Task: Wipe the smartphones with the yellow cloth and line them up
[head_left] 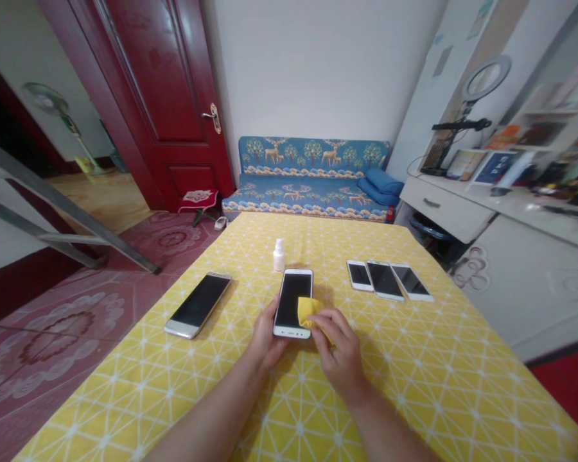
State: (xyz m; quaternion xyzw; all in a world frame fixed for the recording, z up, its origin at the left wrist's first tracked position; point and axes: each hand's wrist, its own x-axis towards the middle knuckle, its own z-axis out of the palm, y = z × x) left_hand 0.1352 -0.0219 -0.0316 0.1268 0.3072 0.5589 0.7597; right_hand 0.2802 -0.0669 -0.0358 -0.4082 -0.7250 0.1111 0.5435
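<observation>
A white phone with a dark screen lies on the yellow patterned tablecloth in front of me. My left hand grips its lower left edge, fingers curled under it. In my right hand is a small yellow cloth, pinched and pressed against the phone's right side near the bottom. A small white spray bottle stands just beyond the phone.
A larger dark-screened phone lies to the left. Three phones lie side by side to the right. Beyond the table are a blue patterned sofa, a red door and a white desk with a ring light.
</observation>
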